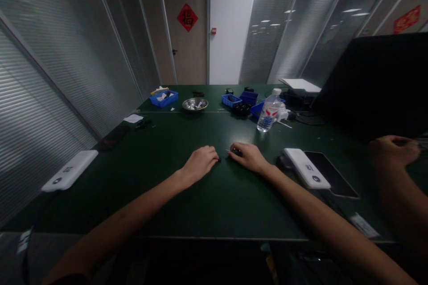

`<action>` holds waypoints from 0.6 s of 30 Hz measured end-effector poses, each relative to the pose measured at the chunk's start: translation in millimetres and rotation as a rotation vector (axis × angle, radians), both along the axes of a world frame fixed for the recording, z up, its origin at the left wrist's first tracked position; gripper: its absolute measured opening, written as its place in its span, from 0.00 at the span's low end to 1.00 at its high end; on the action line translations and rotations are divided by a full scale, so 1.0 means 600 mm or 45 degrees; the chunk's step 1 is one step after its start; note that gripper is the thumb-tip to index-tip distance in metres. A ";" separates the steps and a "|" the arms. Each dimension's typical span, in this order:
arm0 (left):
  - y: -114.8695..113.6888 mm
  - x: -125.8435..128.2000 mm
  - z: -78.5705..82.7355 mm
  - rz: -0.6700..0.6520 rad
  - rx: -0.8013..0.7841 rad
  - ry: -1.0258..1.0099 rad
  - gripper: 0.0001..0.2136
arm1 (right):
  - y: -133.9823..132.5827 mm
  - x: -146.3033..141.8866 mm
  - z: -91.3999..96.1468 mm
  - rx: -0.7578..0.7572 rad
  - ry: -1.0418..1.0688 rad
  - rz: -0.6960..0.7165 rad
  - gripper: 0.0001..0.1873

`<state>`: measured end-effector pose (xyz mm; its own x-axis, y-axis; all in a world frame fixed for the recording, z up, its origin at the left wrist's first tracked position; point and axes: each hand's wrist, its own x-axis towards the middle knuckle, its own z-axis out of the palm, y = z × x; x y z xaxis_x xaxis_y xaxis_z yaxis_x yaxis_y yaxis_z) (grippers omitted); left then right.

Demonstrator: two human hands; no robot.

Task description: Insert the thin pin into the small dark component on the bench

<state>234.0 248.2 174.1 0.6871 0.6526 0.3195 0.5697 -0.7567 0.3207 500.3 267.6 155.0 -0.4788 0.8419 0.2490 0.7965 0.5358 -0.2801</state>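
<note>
My left hand (200, 163) rests low over the green table, its fingers closed on a small black piece (219, 160) that pokes out past the fingertips. Facing it, with a narrow gap between, my right hand (246, 156) is curled around a dark object (236, 151). A thin, pale metal tip (228, 150) sticks out from these fingers toward my left hand. Both held things are too small and dim to name more exactly.
Right of my right forearm lie a white power bank (306, 169) and a phone (329, 173). Another person's hand (394, 149) is at far right. Ahead stand a water bottle (268, 113), a metal bowl (195, 109) and blue bins (163, 102). Another power bank (70, 171) lies left.
</note>
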 end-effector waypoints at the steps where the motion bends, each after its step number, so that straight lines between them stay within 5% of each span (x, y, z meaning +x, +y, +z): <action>1: -0.002 0.005 -0.008 -0.001 0.001 -0.034 0.09 | -0.004 -0.004 0.002 -0.003 0.015 0.041 0.15; 9: 0.010 -0.016 -0.032 0.106 -0.232 -0.354 0.05 | -0.027 -0.023 0.026 -0.076 0.038 0.133 0.13; 13: 0.018 -0.014 -0.037 0.091 -0.332 -0.365 0.13 | -0.034 -0.027 0.032 -0.104 0.023 0.165 0.11; 18: 0.021 -0.015 -0.044 0.052 -0.375 -0.338 0.10 | -0.035 -0.030 0.030 -0.095 -0.021 0.170 0.11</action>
<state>224.9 261.0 147.7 0.5773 0.7678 0.2777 0.4658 -0.5890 0.6604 482.2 246.5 173.2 -0.5912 0.7863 0.1791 0.7244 0.6154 -0.3107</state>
